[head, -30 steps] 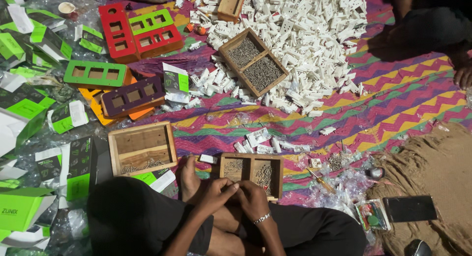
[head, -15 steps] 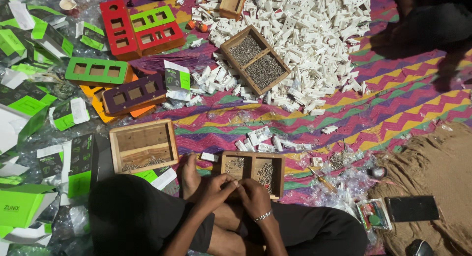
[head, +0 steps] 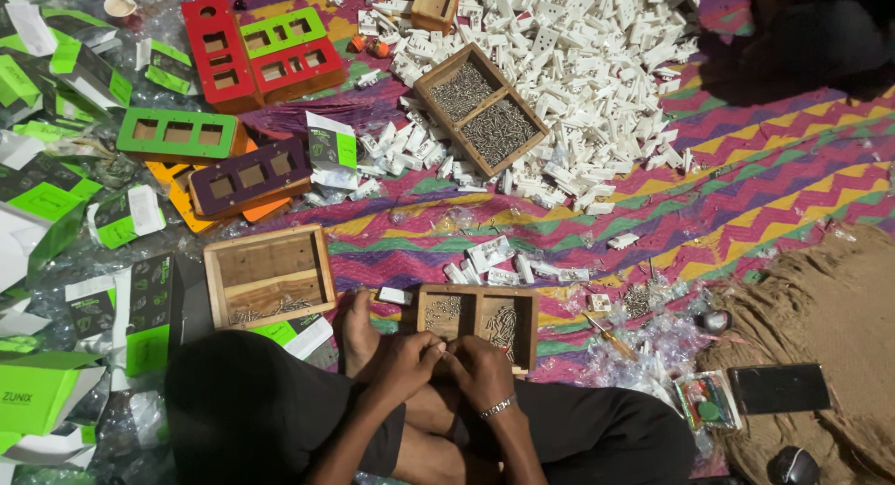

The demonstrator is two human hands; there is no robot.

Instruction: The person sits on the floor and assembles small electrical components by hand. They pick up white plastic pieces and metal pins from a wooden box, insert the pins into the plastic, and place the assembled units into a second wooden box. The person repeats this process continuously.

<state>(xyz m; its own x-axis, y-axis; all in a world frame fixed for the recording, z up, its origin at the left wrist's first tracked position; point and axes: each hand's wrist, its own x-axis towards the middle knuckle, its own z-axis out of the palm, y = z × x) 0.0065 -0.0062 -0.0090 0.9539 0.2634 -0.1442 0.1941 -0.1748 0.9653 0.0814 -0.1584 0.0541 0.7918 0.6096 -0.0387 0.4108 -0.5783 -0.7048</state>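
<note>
I sit cross-legged on a patterned mat. My left hand [head: 403, 359] and my right hand [head: 483, 371], which wears a metal bracelet, meet fingertip to fingertip over my lap. Both are closed on a small piece that the fingers hide. Just beyond them stands a two-compartment wooden tray [head: 476, 291] with screws in both halves. My bare foot [head: 359, 328] rests beside its left end. A few white plastic parts [head: 494, 261] lie just past the tray.
A second wooden tray [head: 268, 276] sits to the left, a third with screws [head: 481, 108] farther off beside a big pile of white parts [head: 597, 66]. Red, green and purple frames [head: 250, 176] and green cartons lie left. Screwdriver [head: 611, 337], phone [head: 778, 388] and burlap [head: 820, 299] lie right. Another person [head: 802, 38] sits top right.
My hands stay together at the same spot with only small finger movement. Nothing else on the mat has moved.
</note>
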